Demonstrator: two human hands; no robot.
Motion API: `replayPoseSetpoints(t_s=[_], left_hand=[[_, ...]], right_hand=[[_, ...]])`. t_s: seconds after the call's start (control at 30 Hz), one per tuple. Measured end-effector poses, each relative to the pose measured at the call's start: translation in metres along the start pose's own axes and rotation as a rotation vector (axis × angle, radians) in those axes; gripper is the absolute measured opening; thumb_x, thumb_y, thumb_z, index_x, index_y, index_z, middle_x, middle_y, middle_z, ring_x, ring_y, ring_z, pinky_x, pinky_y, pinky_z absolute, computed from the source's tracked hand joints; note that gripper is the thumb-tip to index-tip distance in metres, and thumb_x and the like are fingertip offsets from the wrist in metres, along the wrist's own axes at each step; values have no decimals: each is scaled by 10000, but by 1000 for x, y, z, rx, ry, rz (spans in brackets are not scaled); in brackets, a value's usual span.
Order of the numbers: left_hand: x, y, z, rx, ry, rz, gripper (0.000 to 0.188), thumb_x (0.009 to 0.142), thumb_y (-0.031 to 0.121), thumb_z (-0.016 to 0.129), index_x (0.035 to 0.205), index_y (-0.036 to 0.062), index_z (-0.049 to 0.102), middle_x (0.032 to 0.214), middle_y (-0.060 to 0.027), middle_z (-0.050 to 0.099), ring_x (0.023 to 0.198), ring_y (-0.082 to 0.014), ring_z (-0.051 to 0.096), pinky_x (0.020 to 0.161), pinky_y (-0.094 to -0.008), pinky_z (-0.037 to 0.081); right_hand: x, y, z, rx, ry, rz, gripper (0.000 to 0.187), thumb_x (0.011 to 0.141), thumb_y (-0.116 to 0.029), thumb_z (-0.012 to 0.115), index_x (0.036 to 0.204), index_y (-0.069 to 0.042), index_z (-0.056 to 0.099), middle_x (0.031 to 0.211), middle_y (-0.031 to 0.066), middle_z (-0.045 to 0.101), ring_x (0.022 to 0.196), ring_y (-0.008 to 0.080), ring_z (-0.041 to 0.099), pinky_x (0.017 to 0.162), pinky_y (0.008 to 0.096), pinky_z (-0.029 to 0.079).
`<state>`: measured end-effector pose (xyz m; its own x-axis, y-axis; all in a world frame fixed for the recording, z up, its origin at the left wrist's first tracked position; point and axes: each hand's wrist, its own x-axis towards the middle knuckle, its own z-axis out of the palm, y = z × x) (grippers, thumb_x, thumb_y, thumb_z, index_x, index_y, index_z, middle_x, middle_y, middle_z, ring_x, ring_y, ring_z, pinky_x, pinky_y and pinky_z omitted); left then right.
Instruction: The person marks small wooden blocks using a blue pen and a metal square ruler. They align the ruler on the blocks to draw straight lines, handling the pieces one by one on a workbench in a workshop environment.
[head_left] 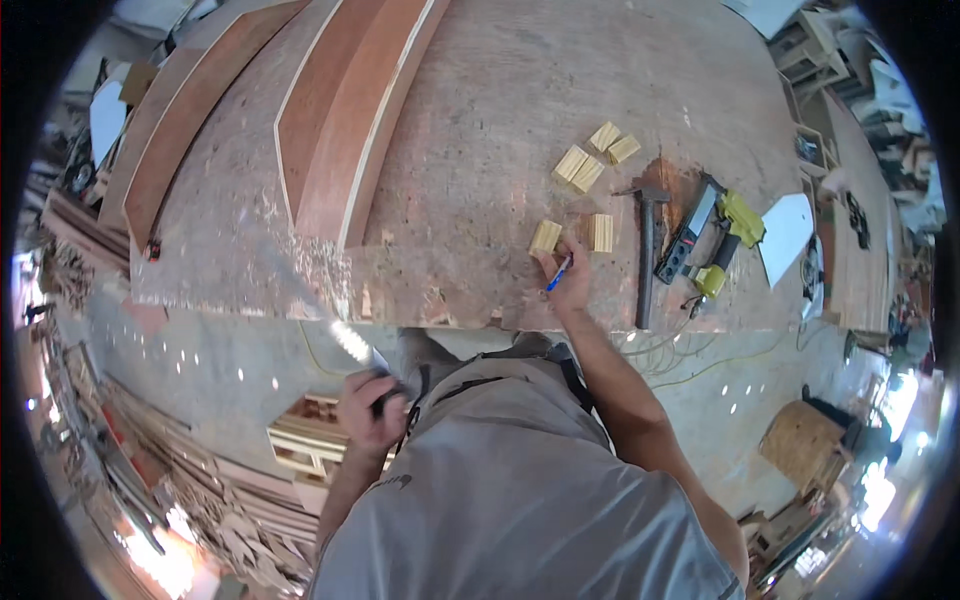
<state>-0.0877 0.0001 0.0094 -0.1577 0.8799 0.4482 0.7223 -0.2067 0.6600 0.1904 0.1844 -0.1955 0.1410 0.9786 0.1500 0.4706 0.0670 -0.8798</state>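
Blue pen (pixel 559 273) pinched in right hand (pixel 572 285); left hand (pixel 371 410) fisted.

Left arm: comes in from the lower edge at about 7 o'clock, bare forearm rising toward the picture's centre, elbow bent and kept close to the torso.
Left hand (pixel 372 408): sits just below centre, at about 7 o'clock from it; back of the hand faces up, fingers curled in a tight fist.
Right arm: enters from about 5 o'clock, bare, stretched nearly straight and slanting up toward 12 o'clock.
Right hand (pixel 570 282): lies just right of centre, reached well forward, wrist straight, thumb and fingers pinched together near the fingertips.
Spacing: hands are well apart, the right farther out than the left.
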Motion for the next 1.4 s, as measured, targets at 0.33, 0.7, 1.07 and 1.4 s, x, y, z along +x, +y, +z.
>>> replayPoseSetpoints(t_s=[0.33,0.7,1.07,1.4], left_hand=[[12,33,210,-109,-605,-124,405,848,124,677,1184,47,462,814,-124,629,677,-303,633,580,-385,506],[36,-45,306,-559,-93,-619,540,899,144,656,1360,-16,425,860,-53,638,744,-114,612,663,-269,509],[69,-40,329,-441,-214,-703,481,846,102,697,1302,53,555,821,-34,686,674,-77,608,639,-240,498],[70,-48,334,-559,-229,-736,440,858,63,687,1281,31,570,805,-12,669,698,-47,583,640,-215,487]], right_hand=[[-33,-36,-95,570,-578,597,255,950,-217,615,1131,-38,636,871,11,639,773,61,547,705,223,467],[-51,27,-63,452,-433,335,187,940,-140,617,1084,-28,656,876,7,649,801,76,560,738,239,470],[-52,30,-59,480,-302,257,191,940,-133,617,1101,-36,653,904,36,666,823,80,573,757,243,474],[-59,35,-52,480,-290,298,211,927,-150,640,1106,-39,655,881,13,658,797,67,563,736,238,476]])
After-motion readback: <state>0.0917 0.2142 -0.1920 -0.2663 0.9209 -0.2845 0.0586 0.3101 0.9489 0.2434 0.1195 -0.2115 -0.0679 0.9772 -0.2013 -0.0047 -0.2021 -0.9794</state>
